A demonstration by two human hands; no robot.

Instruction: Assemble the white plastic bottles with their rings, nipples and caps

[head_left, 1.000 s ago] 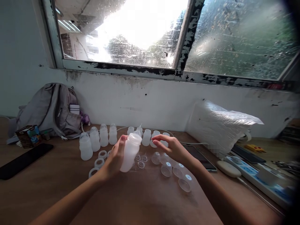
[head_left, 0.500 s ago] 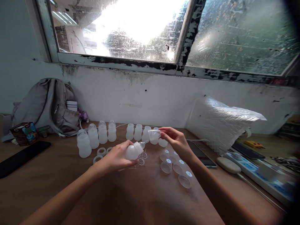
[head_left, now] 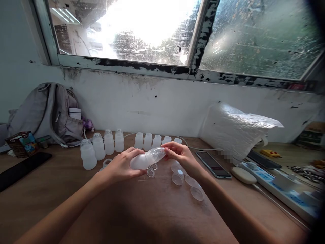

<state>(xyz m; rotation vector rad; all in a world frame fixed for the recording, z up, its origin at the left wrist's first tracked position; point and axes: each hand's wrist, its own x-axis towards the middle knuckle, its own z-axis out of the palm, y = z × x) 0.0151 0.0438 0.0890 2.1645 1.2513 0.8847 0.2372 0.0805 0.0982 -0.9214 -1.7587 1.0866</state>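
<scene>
My left hand (head_left: pixel 124 165) is wrapped round a frosted white baby bottle (head_left: pixel 139 162), tilted with its top toward the right. Over the bottle's top sits a clear dome cap (head_left: pixel 158 154), its end pinched by the fingers of my right hand (head_left: pixel 179 156). Just below the bottle, several clear rings (head_left: pixel 150 173) lie on the table. Several more clear caps (head_left: pixel 197 194) rest under and beside my right forearm. White collar rings (head_left: pixel 107 162) are partly hidden behind my left hand.
Capped bottles (head_left: pixel 88 155) stand at the left; open bottles (head_left: pixel 148 141) line the back. A phone (head_left: pixel 213 164), a power strip (head_left: pixel 276 186) and a silvery padded mailer (head_left: pixel 236 130) are at the right. A backpack (head_left: pixel 50 112), a small box (head_left: pixel 22 144) and a black phone (head_left: pixel 22 171) lie left.
My right hand has brought the clear cap left and down onto the top of the bottle. My left hand still holds the bottle, and the view has shifted slightly.
</scene>
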